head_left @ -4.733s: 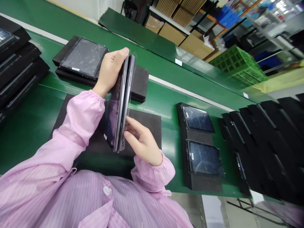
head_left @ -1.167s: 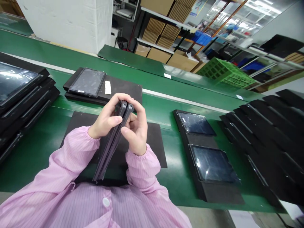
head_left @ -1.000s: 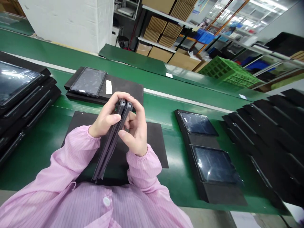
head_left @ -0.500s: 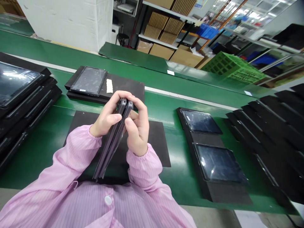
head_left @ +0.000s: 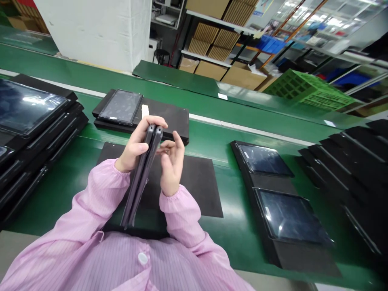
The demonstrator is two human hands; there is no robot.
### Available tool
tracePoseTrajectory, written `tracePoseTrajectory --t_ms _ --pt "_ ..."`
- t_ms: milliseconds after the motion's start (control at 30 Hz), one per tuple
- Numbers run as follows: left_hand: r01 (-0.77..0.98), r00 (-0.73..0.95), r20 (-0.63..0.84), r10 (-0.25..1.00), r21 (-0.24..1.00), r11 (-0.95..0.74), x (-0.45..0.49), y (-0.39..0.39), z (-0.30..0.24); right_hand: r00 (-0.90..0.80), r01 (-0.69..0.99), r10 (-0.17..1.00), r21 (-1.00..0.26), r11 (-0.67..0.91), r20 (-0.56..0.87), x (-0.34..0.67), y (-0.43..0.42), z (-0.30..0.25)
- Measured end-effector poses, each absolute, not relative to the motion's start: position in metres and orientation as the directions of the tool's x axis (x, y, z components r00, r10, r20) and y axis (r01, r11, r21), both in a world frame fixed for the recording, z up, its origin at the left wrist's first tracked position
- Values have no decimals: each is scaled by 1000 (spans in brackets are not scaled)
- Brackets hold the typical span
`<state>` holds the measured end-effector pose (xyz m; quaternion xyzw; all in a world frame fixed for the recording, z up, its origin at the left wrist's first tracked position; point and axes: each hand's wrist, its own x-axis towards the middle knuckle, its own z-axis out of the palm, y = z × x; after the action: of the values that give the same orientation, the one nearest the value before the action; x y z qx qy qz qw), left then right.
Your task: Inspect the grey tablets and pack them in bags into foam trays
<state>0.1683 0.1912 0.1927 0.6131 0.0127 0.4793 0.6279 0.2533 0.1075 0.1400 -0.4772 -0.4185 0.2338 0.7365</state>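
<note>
Two dark tablets (head_left: 142,173) stand on edge side by side in front of my chest, their long narrow sides facing up at me. My left hand (head_left: 136,145) wraps round their far end, thumb on the left face and fingers over the top. Just right of them is my right hand (head_left: 172,161), off the tablets, its fingers apart and holding nothing. Beneath both hands a black mat (head_left: 200,186) lies on the green bench.
Beyond my hands, a tablet (head_left: 121,106) rests on a black foam block (head_left: 169,117). At right, two tablets (head_left: 263,159) lie on a black tray (head_left: 306,258). Stacked black trays with tablets stand far left (head_left: 57,139) and far right (head_left: 342,165).
My right hand has let go of the tablets and opened out to their right. My left hand keeps hold of both. The view has shifted slightly.
</note>
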Motion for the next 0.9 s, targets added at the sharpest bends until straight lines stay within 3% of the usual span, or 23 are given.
tracePoseTrajectory --t_ms 67,133,200,333,400,500,567,800,900 --pt "-642 470 625 624 727 -245 164 196 191 577 -63 793 -958 281 195 249 117 111" --pt "-696 396 666 632 667 -266 156 200 186 481 -174 876 -978 114 16 244 124 87" --pt "-691 367 643 672 672 -266 141 200 179 427 -205 903 -978 40 -53 238 126 73" --pt "-476 493 347 798 875 -87 88 186 151 532 -186 843 -982 33 -73 232 121 78" --pt "-298 630 167 758 954 37 64 173 131 580 -165 810 -986 15 -85 236 115 88" --pt "45 663 -117 739 992 117 47 157 101 641 -104 764 -995 -8 -73 248 105 100" --pt "142 636 -210 742 978 156 48 152 85 684 -51 728 -999 -13 -45 256 97 103" --pt "55 689 -306 657 926 373 61 150 65 820 160 568 -982 -104 74 275 73 86" --pt "47 682 -318 658 918 394 61 149 65 835 393 459 -912 -113 303 265 68 85"
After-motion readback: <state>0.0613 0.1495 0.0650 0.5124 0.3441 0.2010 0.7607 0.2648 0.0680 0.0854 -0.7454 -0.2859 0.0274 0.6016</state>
